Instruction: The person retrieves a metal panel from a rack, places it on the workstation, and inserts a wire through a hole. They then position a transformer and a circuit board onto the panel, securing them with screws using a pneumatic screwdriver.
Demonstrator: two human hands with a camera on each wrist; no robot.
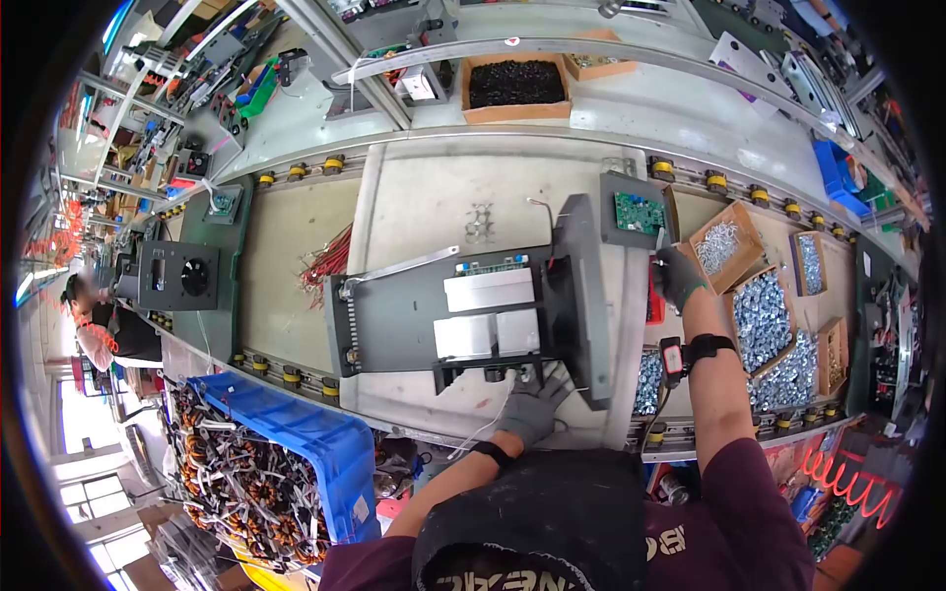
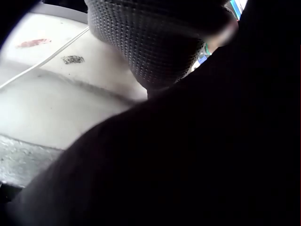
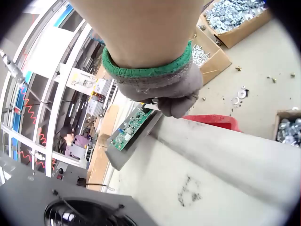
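Note:
A dark grey metal chassis (image 1: 394,320) lies in the middle of the bench, carrying pale metal blocks (image 1: 490,293) and a raised grey end panel (image 1: 583,295). At its near edge my gloved left hand (image 1: 532,414) has its fingers spread, fingertips right at the chassis edge by a white wire (image 1: 483,430). My gloved right hand (image 1: 678,279) is off to the right, fingers curled around a thin light-coloured piece (image 1: 660,237) whose kind I cannot tell. Just beyond that hand sits a grey plate with a green circuit board (image 1: 639,213). In the right wrist view, the curled fingers (image 3: 176,104) are beside this plate.
Cardboard boxes of screws (image 1: 719,246) and blue-silver hardware (image 1: 764,320) stand at right, near a red bin (image 3: 214,121). Bundled red wires (image 1: 330,261) lie left of the chassis. A blue crate (image 1: 296,414) of wired parts stands near left. Another person (image 1: 99,325) is far left.

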